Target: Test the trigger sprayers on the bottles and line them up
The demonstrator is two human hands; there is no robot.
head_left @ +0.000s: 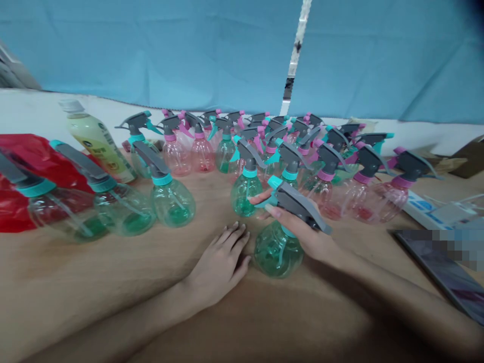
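My right hand [298, 229] is wrapped round the neck of a green spray bottle [278, 254] with a grey and turquoise trigger head. That bottle stands at the front middle of the wooden table [181, 322]. Flat on the tabletop, just left of it, lies my left hand [223, 264], fingers stretched out and holding nothing. Close behind the gripped bottle is another green spray bottle [244, 196]. To the left stand several more, the nearest being a green spray bottle [174, 201] with a turquoise collar.
Rows of pink and green spray bottles [202, 154] fill the back. At the left are a pale drink bottle [96, 143] and a red plastic bag [18, 201]. A dark tablet-like slab [427, 262] and a white power strip [419, 204] lie right. A blue cloth [170, 55] hangs behind.
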